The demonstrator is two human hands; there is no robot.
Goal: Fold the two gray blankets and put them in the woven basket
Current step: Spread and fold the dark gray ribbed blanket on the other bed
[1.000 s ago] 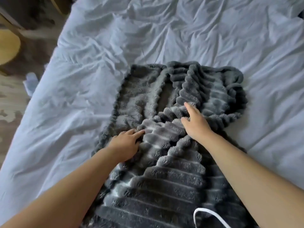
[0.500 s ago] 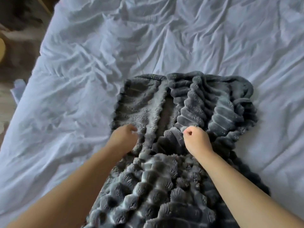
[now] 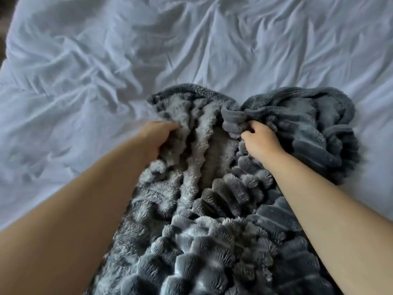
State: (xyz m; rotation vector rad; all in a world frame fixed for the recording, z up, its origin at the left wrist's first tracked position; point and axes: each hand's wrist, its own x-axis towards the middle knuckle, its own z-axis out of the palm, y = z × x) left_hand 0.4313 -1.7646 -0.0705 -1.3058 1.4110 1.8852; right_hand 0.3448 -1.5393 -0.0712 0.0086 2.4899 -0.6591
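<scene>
pale bed sheet [image 3: 95,81], rumpled. gray blanket [image 3: 212,241] lies bunched on it, running from the near edge toward mid-bed. left hand [image 3: 157,139]: fingers curled into the fleecy left fold. right hand [image 3: 259,142]: pinching the ribbed right fold. judged step: opening it out for the first fold. next: draw both edges apart evenly. basket not in view.

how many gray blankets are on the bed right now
1. The gray blanket lies bunched on the bed sheet, from centre to the bottom edge; the left hand grips its left fold, the right hand its right fold. A second may be hidden or out of frame.
</scene>
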